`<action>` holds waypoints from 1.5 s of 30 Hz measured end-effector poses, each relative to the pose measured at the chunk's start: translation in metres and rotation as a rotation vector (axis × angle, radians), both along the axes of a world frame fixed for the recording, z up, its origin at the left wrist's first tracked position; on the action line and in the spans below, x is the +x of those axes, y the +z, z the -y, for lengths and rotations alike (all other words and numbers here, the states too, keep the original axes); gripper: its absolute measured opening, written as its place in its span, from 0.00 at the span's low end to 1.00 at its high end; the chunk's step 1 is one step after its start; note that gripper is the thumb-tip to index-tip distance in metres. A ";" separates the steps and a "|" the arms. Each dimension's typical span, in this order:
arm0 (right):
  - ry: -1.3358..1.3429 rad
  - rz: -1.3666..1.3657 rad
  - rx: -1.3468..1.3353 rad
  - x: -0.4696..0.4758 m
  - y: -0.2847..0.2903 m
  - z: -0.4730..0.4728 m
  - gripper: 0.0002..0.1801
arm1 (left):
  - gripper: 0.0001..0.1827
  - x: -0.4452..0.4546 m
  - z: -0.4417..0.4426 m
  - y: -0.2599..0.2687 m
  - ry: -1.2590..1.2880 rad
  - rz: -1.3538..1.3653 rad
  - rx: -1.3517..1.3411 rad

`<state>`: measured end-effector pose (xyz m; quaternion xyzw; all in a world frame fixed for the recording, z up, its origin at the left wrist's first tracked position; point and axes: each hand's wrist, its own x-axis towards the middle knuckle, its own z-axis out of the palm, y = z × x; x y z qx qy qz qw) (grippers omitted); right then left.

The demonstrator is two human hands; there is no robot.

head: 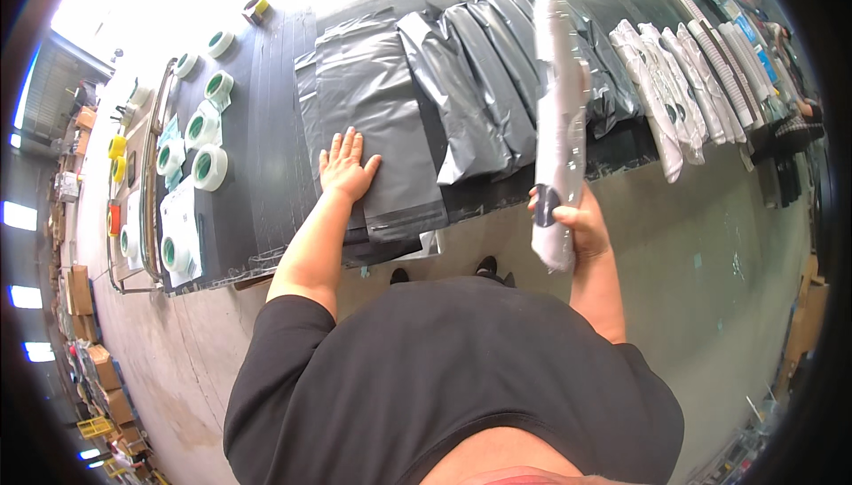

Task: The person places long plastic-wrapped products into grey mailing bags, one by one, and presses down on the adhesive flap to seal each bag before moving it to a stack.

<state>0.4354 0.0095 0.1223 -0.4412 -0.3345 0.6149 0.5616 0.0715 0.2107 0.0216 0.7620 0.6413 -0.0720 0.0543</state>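
Observation:
My left hand point(348, 165) lies flat, fingers apart, on a stack of grey plastic mailing bags point(373, 99) on the dark table. In my right hand point(582, 222) is a long white roll in clear plastic wrap point(561, 112), gripped near its lower end and held upright in the view. A dark oval label point(547, 205) shows on the roll beside my fingers. Between my hands, several filled grey plastic bags point(459, 92) lie side by side on the table. The roll hides part of the bags behind it.
On the left of the black tabletop point(266, 152) stand several tape rolls point(209, 167), some on printed sheets point(181, 212). More wrapped white rolls point(659, 92) line the right side, their ends past the table edge. Ribbed tubes point(722, 72) lie beyond them. A person point(805, 119) is at the far right.

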 end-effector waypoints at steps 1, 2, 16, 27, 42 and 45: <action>0.025 0.020 -0.023 -0.020 -0.003 0.002 0.38 | 0.41 -0.010 0.002 0.001 -0.010 0.008 -0.008; -0.003 0.005 -0.066 -0.041 -0.003 0.010 0.39 | 0.41 -0.020 0.004 0.002 0.016 -0.010 0.004; 0.127 0.593 -0.355 -0.172 -0.063 0.096 0.50 | 0.25 -0.051 0.068 0.009 -0.577 0.268 -0.025; 0.299 0.278 -0.333 -0.168 -0.030 0.134 0.54 | 0.12 -0.063 0.037 -0.016 0.012 0.909 -0.354; 0.612 -0.433 -0.484 -0.103 -0.078 0.117 0.44 | 0.34 -0.042 0.106 0.015 -0.275 0.603 0.635; 0.674 -0.809 -0.652 -0.108 -0.067 0.119 0.42 | 0.43 -0.035 0.114 0.003 0.227 0.824 0.396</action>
